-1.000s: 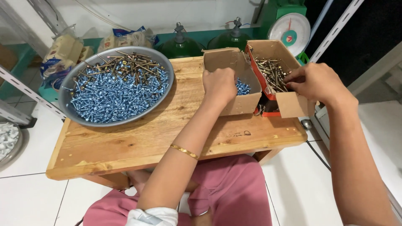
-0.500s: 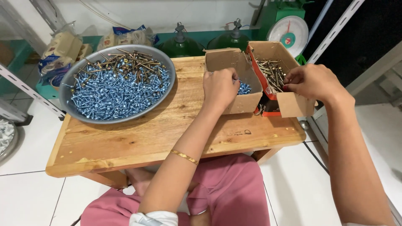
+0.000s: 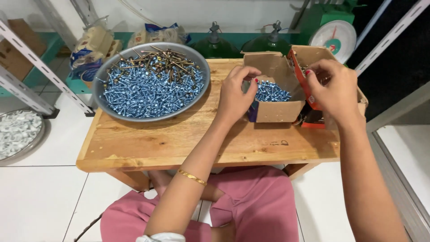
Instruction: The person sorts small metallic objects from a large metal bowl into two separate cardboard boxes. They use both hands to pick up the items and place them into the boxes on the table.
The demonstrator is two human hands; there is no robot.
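My left hand (image 3: 235, 96) hovers at the left edge of an open cardboard box (image 3: 275, 110) of blue screws (image 3: 271, 92), its fingers bunched together; whether they hold anything is hidden. Over a second open box (image 3: 309, 56) with an orange side and brownish screws inside, my right hand (image 3: 333, 87) has its fingertips pinched, and their contents do not show. A round metal tray (image 3: 148, 117) at the table's left holds a heap of blue screws mixed with several long brown ones.
Both boxes and the tray stand on a small wooden table (image 3: 179, 143) above my lap. Behind it are two green bottles (image 3: 215, 42), a green dial scale (image 3: 336, 38) and bagged goods (image 3: 94, 45). A metal rack leg (image 3: 40, 67) and a pan of white pieces (image 3: 18, 130) are at left.
My left hand has drawn back from above the blue-screw box to its left edge. My right hand has stayed over the right box, fingers shifting slightly.
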